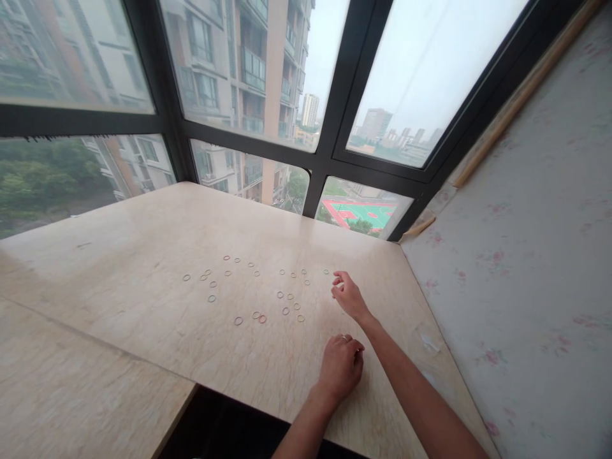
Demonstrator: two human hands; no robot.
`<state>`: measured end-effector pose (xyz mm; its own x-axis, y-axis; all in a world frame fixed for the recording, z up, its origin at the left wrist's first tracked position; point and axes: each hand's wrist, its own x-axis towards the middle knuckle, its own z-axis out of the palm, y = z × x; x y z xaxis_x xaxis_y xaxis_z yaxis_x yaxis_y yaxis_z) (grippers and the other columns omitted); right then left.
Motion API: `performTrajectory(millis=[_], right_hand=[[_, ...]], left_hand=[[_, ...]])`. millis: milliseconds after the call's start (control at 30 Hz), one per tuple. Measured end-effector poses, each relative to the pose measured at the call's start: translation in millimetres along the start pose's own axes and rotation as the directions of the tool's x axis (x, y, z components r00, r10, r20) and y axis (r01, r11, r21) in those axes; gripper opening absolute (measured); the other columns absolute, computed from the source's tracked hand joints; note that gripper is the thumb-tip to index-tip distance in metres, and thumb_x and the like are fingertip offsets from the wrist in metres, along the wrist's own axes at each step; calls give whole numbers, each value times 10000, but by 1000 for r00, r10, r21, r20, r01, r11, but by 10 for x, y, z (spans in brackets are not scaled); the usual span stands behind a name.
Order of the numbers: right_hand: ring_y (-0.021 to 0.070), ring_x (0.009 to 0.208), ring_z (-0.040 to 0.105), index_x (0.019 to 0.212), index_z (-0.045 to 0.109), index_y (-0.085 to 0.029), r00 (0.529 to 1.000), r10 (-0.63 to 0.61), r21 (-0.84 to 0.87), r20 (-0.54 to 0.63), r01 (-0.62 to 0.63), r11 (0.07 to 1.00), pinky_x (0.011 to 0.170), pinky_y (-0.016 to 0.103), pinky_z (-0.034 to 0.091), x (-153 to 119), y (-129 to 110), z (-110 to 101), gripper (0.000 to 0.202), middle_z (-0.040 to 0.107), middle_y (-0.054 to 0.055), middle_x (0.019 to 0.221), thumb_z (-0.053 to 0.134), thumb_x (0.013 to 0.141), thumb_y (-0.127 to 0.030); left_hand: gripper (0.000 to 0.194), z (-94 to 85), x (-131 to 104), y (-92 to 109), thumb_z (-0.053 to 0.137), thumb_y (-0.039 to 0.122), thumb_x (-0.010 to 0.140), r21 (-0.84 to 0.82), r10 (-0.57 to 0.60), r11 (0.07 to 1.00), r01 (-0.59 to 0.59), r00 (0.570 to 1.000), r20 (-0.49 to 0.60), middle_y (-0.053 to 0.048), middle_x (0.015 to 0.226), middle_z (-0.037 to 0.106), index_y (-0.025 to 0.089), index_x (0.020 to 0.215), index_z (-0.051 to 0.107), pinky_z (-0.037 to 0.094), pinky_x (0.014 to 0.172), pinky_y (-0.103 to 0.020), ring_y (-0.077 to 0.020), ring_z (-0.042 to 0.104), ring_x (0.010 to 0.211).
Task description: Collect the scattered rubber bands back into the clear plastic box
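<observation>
1. Far to the left of the right hand (349,294): a loose outer group of rings (211,298), thin and small, flat on the stone ledge (119,299). Untouched, well apart from either hand.
2. Less far to the left of the right hand, and farther from the body: a back row of rings (237,260), spread out singly. Also not picked up.
3. Left of the right hand, nearer the body: a front trio of rings (255,315), two of them touching or nearly so, one reddish. Left lying.
4. Near the right hand on its left: a middle cluster of rings (289,296), with a few more just behind it. Not gathered.
5. Just beside the fingertips of the right hand: a single nearest ring (326,271), apart from the rest and lying free on the ledge.
6. The right hand itself: stretched forward over the ledge, fingers bent and drawn towards the thumb. Too small to tell whether anything sits in the pinch.
7. Close below the right hand, towards the body: the left hand (340,366), resting on the ledge, clenched into a loose fist with a band on one finger. Impossible to tell whether rings are inside.
8. Judged from the spread: collecting hardly advanced, some two dozen rings yet to lift, no pile or container in sight.
</observation>
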<state>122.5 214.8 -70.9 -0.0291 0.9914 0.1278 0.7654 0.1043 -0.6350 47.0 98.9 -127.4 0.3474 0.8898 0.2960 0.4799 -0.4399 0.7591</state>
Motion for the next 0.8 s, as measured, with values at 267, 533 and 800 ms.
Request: performTrajectory(millis=[267,533,800], right_hand=[[227,1088,531,997,612,-125,942,-119,-517,315,275,811,921,429,443,693,101,212,121,589,74,1103,579,906,-198],[205,1040,546,932,623,-113,859,-179,-618,479,475,627,867,367,460,424,168,-32,125,611,76,1017,498,935,-113],[206,982,556,963,617,-118,904,-137,-562,404,364,743,851,382,449,170,385,-200,135,603,72,1006,493,915,-100]], left_hand=[[241,-21,-9,14,493,80,784,-28,-40,999,40,999,12,-91,830,654,163,888,694,430,737,-362,-234,578,819],[208,-13,-7,23,506,87,792,-2,-35,999,35,999,21,-83,826,651,174,864,681,415,733,-367,-241,569,817],[175,-26,-5,14,524,94,800,-14,-25,1000,25,1000,13,-68,831,652,172,863,668,413,748,-355,-227,569,822]])
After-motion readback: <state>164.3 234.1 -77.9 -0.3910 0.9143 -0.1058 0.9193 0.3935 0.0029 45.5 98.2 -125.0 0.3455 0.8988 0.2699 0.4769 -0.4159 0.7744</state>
